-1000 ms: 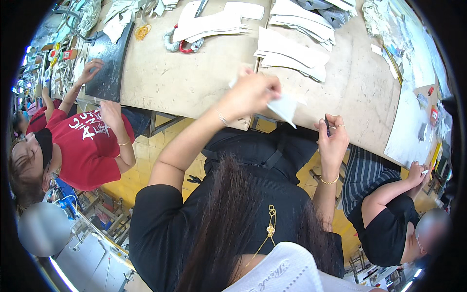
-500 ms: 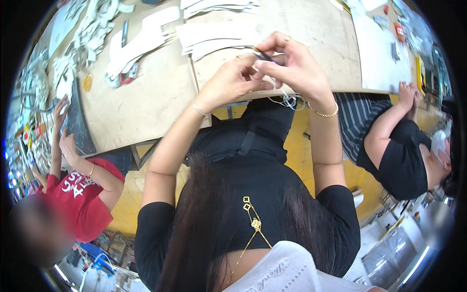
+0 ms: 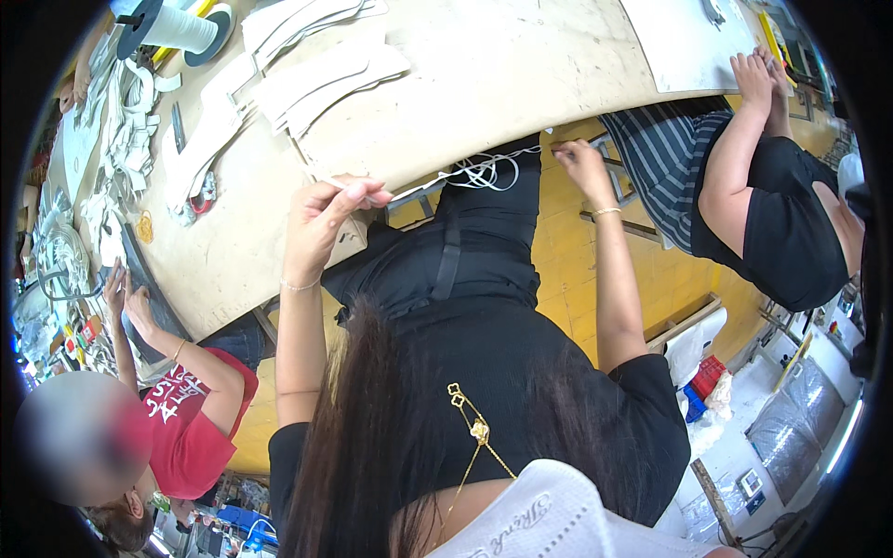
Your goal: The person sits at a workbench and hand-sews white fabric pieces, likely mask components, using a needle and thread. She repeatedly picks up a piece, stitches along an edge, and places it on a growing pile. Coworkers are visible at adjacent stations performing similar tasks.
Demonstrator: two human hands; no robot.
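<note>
"Where are the hands, against that pale beige worktable (image 3: 484,70)?"

"At its near edge. The left hand (image 3: 316,223) is there, thumb and fingertips pinched together on a thin white cord (image 3: 484,171). The right hand (image 3: 586,169) is just off the edge, fingers bunched at the cord's other end; I can't tell from here whether they grip it."

"And the cord?"

"Strung between the hands along the table's near edge, loose loops hanging in front of it over the person's black trousers (image 3: 493,242)."

"Any room to move?"

"Yellow tiled floor (image 3: 567,288) shows before the table, under the right arm. Beyond that hand, a dark grey striped garment (image 3: 665,172) closes in against the table's near edge, worn by a co-worker in a black top (image 3: 791,251). On the tabletop, a broad pale stretch runs to a large white sheet (image 3: 693,42) at the right end."

"And on the left?"

"Flat, curved white pieces (image 3: 335,82) lie stacked on the table, past the left hand. At the table's left end, a co-worker in a red shirt (image 3: 191,446) has both hands by a black board (image 3: 156,279). Farthest, toward the table's far left, stands a white spool with dark flanges (image 3: 181,30)."
</note>
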